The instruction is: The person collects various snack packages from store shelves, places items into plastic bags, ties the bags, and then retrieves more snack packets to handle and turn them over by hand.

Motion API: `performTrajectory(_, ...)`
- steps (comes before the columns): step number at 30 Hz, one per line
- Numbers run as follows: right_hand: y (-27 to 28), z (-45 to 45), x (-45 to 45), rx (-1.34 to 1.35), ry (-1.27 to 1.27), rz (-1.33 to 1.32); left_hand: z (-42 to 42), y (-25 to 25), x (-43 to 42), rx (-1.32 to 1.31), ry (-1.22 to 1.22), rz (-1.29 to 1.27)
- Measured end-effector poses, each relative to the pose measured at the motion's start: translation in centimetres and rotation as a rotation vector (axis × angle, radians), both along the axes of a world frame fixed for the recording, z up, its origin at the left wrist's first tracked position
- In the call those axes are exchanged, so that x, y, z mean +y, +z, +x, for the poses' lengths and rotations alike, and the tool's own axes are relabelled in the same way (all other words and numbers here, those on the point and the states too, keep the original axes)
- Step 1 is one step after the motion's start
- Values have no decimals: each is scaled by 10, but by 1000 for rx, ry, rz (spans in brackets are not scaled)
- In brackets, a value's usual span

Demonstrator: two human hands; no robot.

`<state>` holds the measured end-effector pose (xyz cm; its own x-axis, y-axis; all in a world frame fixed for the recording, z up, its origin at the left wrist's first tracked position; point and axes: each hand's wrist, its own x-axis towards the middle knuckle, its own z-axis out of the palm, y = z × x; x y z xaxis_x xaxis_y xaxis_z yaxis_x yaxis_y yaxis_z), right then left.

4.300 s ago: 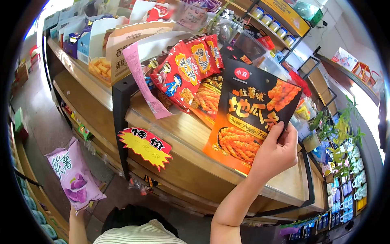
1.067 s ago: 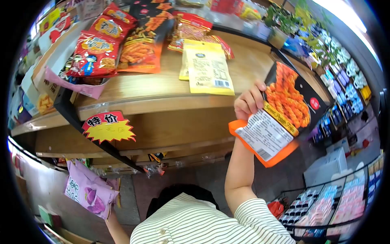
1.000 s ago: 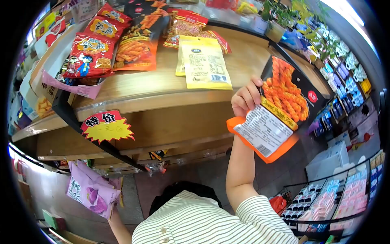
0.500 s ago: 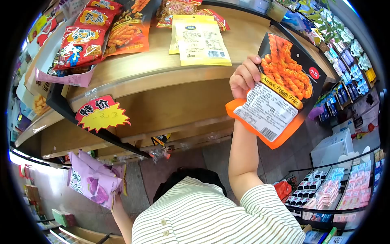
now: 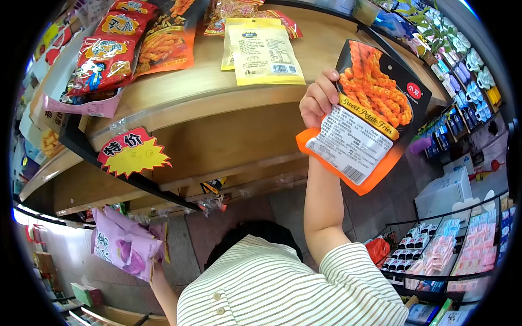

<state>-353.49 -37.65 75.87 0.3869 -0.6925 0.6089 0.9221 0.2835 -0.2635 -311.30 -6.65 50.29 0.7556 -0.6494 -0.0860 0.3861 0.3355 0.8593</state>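
My right hand point(image 5: 319, 99) is closed on the edge of a black and orange sweet potato fries bag point(image 5: 370, 117), whose printed label side faces me. Low on the left, my left hand point(image 5: 156, 267) holds purple snack bags point(image 5: 124, 244); its fingers are mostly hidden behind them. On the wooden shelf point(image 5: 201, 100), yellow packets point(image 5: 263, 54) lie near the front edge. Red snack bags point(image 5: 106, 60) sit in a pink-edged box at the left, beside another orange and black bag point(image 5: 167, 46).
A red and yellow price sign point(image 5: 135, 153) hangs on the shelf's front edge by a black metal post point(image 5: 81, 138). Racks of small packaged goods point(image 5: 435, 250) stand at the lower right, near a white box point(image 5: 443, 193). Potted plants point(image 5: 367, 12) are at the top right.
Over the last seconds, the right hand's bag has turned from front to label side, and the view has swung right. In the last half second both hands have barely moved.
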Motion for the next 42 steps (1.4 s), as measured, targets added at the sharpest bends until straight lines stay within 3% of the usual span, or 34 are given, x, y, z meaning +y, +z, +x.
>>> performTrajectory(5, -2, 4, -3, 36, -14, 10, 1, 2, 0, -22, 29, 1)
performTrajectory(8, 14, 18, 8, 490, -234, -15, 18, 12, 12, -84, 90, -2)
performTrajectory(11, 51, 49, 34, 885, -623, 207, 20, 18, 11, -280, 179, 63)
performTrajectory(13, 75, 82, 39, 970, -609, 124, 26, 20, 13, -387, 248, 113)
performTrajectory(15, 78, 91, 30, 1179, -693, 19, 28, 20, 18, -270, 261, 49)
performTrajectory(19, 93, 112, 0, 1202, -733, 88, 28, 29, 28, 76, 76, -81)
performTrajectory(22, 95, 112, -32, 1184, -648, 107, 25, 52, 25, -9, 2, -101)
performTrajectory(28, 93, 127, -58, 1114, -627, 165, 17, 58, 32, 304, 221, -143)
performTrajectory(32, 97, 144, -68, 1124, -716, 122, 5, 92, 30, 112, -32, -274)
performTrajectory(35, 99, 153, -66, 1115, -745, 84, 10, 81, 39, 107, 5, -274)
performTrajectory(38, 103, 159, -47, 1195, -1194, -319, 16, 72, 45, 110, 77, -225)
performTrajectory(42, 123, 163, -11, 1220, -1297, -306, 21, 63, 46, 76, 188, -115)
